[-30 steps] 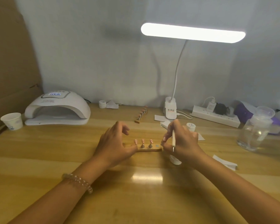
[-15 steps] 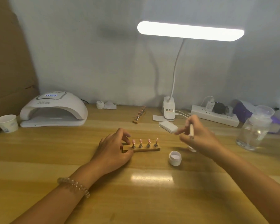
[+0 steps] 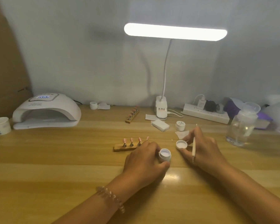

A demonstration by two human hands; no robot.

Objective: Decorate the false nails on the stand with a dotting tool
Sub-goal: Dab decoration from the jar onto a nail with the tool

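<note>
A small wooden stand (image 3: 120,147) with pink false nails (image 3: 131,140) on metal pegs sits mid-table; its right end is hidden behind my left hand (image 3: 144,162). That hand grips a small open white gel pot (image 3: 165,155) just right of the stand. My right hand (image 3: 204,147) holds the pot's white lid (image 3: 181,144) in its fingertips and keeps the thin white dotting tool (image 3: 193,147) tucked along the fingers, tip pointing toward me.
A white nail lamp (image 3: 46,110) and paper cup (image 3: 0,126) stand at back left. A second nail stand (image 3: 132,114), desk lamp base (image 3: 161,109), closed pot (image 3: 180,126), wipes (image 3: 160,125), power strip (image 3: 205,113) and a clear jar (image 3: 241,128) lie behind.
My left hand left the stand and moved right to grip the open pot. My right hand came down with the dotting tool and picked up the lid.
</note>
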